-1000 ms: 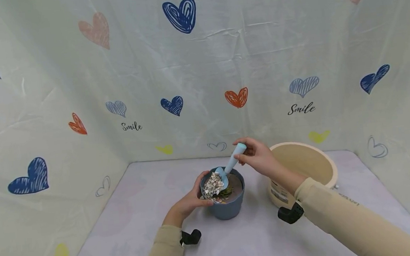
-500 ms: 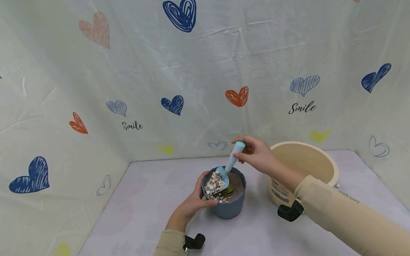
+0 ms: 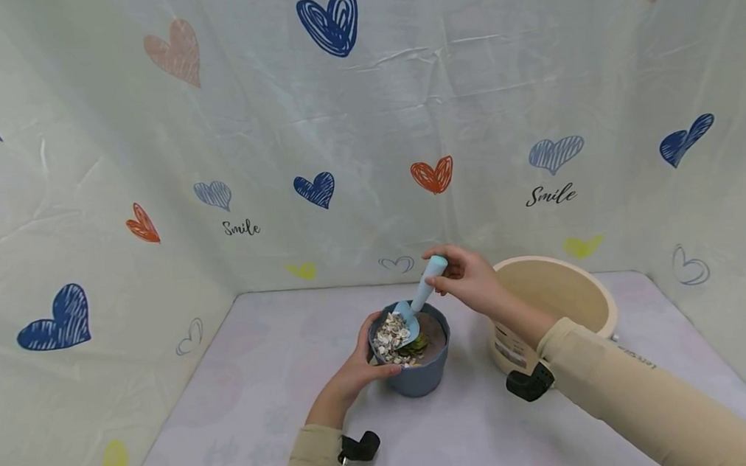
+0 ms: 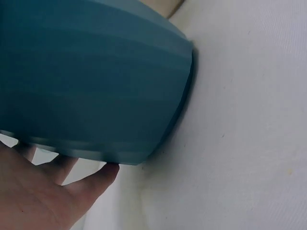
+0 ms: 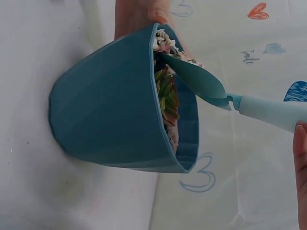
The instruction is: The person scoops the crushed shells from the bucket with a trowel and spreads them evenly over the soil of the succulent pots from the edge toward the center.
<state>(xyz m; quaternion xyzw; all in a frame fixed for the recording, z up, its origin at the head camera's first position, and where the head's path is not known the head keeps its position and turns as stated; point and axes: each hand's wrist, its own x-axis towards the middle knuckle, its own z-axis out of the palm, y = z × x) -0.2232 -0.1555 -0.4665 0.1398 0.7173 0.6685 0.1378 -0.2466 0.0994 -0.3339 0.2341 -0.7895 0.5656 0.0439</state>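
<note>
A blue-grey flowerpot point(image 3: 416, 382) stands on the table, with a small green-and-reddish succulent point(image 5: 168, 98) growing in its soil. My left hand point(image 3: 356, 371) grips the pot's left side, thumb near the front rim. Fingertips point(image 4: 108, 171) press against the pot wall in the left wrist view. In my right hand point(image 3: 473, 277) a light blue hand trowel point(image 3: 426, 287) is pinched by its handle, above and right of the pot. The trowel's blade point(image 5: 199, 79) tilts down inside the rim beside the succulent. Pale pebbles or shell bits point(image 3: 390, 335) are heaped at the blade and the pot's left side.
Close to the right forearm stands a large cream bucket point(image 3: 551, 288) with a label on its side. The pale cloth-covered table point(image 3: 265, 375) ends at a curtain point(image 3: 363, 115) printed with hearts. Each wrist wears a black camera point(image 3: 529, 383).
The pot and my left hand have shifted slightly right. The pebbles lie a little more spread out in the pot, and more of the succulent shows. The right hand holds nearly the same pose.
</note>
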